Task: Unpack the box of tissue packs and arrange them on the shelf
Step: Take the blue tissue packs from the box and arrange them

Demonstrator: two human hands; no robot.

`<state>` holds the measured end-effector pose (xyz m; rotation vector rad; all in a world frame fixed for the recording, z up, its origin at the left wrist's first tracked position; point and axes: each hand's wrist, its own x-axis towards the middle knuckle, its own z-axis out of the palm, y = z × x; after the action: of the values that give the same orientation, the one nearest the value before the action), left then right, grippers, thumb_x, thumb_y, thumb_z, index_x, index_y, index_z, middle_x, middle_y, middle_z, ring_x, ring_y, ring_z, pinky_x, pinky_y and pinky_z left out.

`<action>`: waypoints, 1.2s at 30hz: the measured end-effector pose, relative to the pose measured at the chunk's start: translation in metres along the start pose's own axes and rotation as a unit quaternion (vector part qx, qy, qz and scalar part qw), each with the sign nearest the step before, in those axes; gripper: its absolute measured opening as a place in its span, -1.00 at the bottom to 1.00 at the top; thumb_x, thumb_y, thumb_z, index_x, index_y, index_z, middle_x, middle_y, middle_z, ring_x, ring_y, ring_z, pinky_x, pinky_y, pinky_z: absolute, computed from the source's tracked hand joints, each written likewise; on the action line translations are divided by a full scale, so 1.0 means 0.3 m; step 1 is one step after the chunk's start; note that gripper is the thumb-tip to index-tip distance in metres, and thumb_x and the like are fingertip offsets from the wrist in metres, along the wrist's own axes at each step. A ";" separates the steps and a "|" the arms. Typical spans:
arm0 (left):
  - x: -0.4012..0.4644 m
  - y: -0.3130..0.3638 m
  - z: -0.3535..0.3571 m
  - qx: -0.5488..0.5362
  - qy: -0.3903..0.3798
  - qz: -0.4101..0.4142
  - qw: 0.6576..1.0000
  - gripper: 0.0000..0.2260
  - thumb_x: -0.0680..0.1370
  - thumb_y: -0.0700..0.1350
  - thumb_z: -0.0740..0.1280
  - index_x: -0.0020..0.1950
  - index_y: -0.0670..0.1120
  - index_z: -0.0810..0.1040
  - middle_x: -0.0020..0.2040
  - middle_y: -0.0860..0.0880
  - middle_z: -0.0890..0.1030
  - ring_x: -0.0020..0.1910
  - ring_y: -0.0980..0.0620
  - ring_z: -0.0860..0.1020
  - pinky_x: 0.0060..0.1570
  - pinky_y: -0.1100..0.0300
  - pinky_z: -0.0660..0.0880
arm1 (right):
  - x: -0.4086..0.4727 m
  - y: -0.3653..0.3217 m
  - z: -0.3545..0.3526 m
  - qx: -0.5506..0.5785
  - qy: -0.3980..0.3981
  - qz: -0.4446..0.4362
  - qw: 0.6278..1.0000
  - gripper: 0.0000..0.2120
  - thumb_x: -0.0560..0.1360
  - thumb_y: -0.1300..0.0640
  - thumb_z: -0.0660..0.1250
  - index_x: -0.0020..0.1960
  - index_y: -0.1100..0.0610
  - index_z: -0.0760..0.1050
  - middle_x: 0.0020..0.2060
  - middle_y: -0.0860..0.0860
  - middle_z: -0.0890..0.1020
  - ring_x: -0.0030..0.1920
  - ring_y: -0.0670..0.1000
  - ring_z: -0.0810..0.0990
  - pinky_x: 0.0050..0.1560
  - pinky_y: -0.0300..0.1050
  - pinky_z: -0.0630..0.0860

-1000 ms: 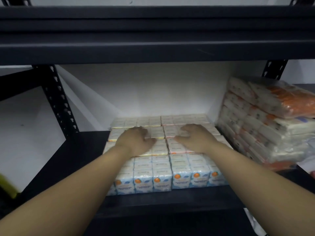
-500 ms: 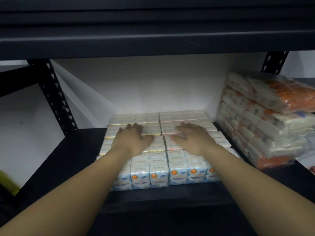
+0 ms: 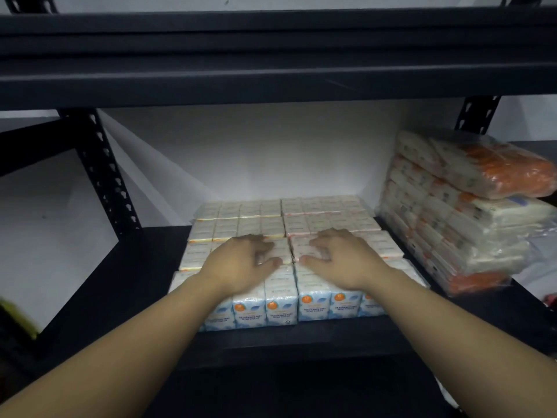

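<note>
Shelf (image 3: 126, 285): a dark metal rack with a perforated upright post at the left; another dark board runs above.
Orange bundles (image 3: 458, 212): a pile of wrapped tissue bundles in clear plastic, at the right end of the shelf, just beside the block of packs.
Tissue packs (image 3: 301, 215): small white and blue packs with an orange dot, in tight rows in the middle of the shelf, reaching to the white back wall.
Left hand (image 3: 241, 263): lies on top of the packs, fingers bent loosely, thumb toward the centre; it grips nothing.
Right hand (image 3: 337, 260): lies on the packs just beside the left hand, fingers bent loosely, pressing down and gripping nothing.
</note>
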<state>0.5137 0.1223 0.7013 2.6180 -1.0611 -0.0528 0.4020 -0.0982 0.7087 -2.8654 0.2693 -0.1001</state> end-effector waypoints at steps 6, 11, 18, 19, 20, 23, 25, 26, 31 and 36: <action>-0.024 -0.012 0.007 0.019 0.005 -0.022 1.000 -0.38 0.60 0.43 0.11 0.58 0.18 0.38 0.67 0.04 0.19 0.65 -0.01 0.14 0.62 -0.04 0.09 | -0.042 -0.015 0.024 0.000 -0.008 0.016 1.000 -0.28 0.55 -0.51 0.03 0.62 -0.22 0.23 0.68 -0.07 0.05 0.66 0.06 -0.03 0.60 0.23 -0.10; -0.021 -0.022 0.010 0.018 -0.005 -0.021 1.000 -0.35 0.58 0.45 0.08 0.60 0.19 0.34 0.69 0.05 0.14 0.66 -0.05 0.10 0.64 -0.09 0.00 | -0.043 -0.017 0.024 -0.007 -0.019 0.015 1.000 -0.29 0.54 -0.54 -0.02 0.61 -0.28 0.21 0.68 -0.08 0.03 0.66 0.06 -0.05 0.60 0.28 -0.12; -0.034 -0.008 -0.030 0.039 -0.025 0.000 0.999 -0.37 0.62 0.42 0.04 0.66 0.22 0.18 0.70 0.00 0.06 0.68 -0.01 -0.03 0.62 -0.09 -0.14 | -0.065 -0.023 0.014 0.005 0.061 0.001 0.998 -0.38 0.60 -0.43 0.05 0.58 -0.21 0.32 0.65 -0.04 0.19 0.63 0.06 0.06 0.59 0.22 -0.03; -0.052 -0.007 -0.032 0.033 -0.010 0.005 0.999 -0.32 0.58 0.45 0.07 0.66 0.20 0.18 0.69 -0.01 0.10 0.68 -0.02 0.02 0.62 -0.09 -0.08 | -0.081 -0.022 0.006 0.011 0.082 -0.010 0.997 -0.38 0.60 -0.43 0.09 0.56 -0.18 0.35 0.63 -0.04 0.25 0.61 0.06 0.13 0.58 0.17 0.03; -0.079 -0.005 -0.033 0.030 0.008 0.013 0.999 -0.26 0.52 0.50 0.09 0.65 0.20 0.21 0.68 -0.02 0.16 0.67 -0.03 0.08 0.62 -0.09 0.02 | -0.100 -0.019 0.000 0.013 0.088 -0.021 0.996 -0.36 0.58 -0.44 0.14 0.55 -0.16 0.37 0.61 -0.04 0.29 0.59 0.05 0.19 0.57 0.13 0.08; -0.161 -0.009 -0.015 0.036 0.010 0.045 0.998 -0.23 0.45 0.57 0.15 0.60 0.27 0.29 0.67 -0.03 0.18 0.67 -0.03 0.09 0.61 -0.10 0.11 | -0.159 0.010 0.007 -0.023 0.029 -0.038 0.999 -0.20 0.44 -0.58 0.18 0.57 -0.23 0.30 0.65 -0.05 0.18 0.63 0.04 0.11 0.61 0.18 0.02; -0.185 -0.026 0.011 0.040 -0.025 0.069 0.997 -0.28 0.49 0.56 0.09 0.61 0.33 0.22 0.70 -0.04 0.05 0.68 -0.01 -0.07 0.64 -0.11 -0.07 | -0.182 0.027 0.033 -0.042 -0.010 -0.051 0.998 -0.10 0.40 -0.63 0.13 0.63 -0.26 0.13 0.68 -0.04 0.04 0.66 0.02 -0.03 0.63 0.21 -0.12; -0.185 -0.036 0.020 0.044 -0.032 0.076 0.996 -0.29 0.50 0.57 0.03 0.61 0.35 0.19 0.70 -0.03 0.00 0.68 0.01 -0.13 0.64 -0.09 -0.13 | -0.185 0.030 0.047 -0.050 -0.013 -0.061 0.997 -0.08 0.40 -0.64 0.11 0.65 -0.27 0.06 0.68 -0.04 0.01 0.66 0.00 -0.08 0.63 0.20 -0.18; -0.158 -0.040 0.038 0.090 -0.025 0.081 0.992 -0.25 0.50 0.57 -0.18 0.63 0.33 0.12 0.70 -0.01 -0.01 0.68 0.02 -0.09 0.63 -0.01 -0.17 | -0.152 0.006 0.080 -0.082 0.007 -0.104 0.991 -0.15 0.46 -0.60 0.05 0.65 -0.30 -0.02 0.69 -0.04 -0.05 0.67 -0.02 -0.09 0.62 0.19 -0.26; -0.152 -0.019 0.050 0.154 -0.031 0.087 0.984 -0.20 0.49 0.54 -0.32 0.68 0.25 -0.07 0.70 -0.04 -0.02 0.68 -0.04 -0.07 0.65 -0.05 -0.11 | -0.130 0.010 0.094 -0.100 0.026 -0.123 0.987 -0.13 0.48 -0.59 0.04 0.67 -0.22 0.00 0.69 -0.02 0.02 0.66 0.01 0.00 0.64 0.14 -0.14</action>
<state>0.4822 0.1533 0.6814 2.7942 -1.4162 0.0764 0.3659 -0.0866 0.6790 -3.0861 -0.0721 -0.2045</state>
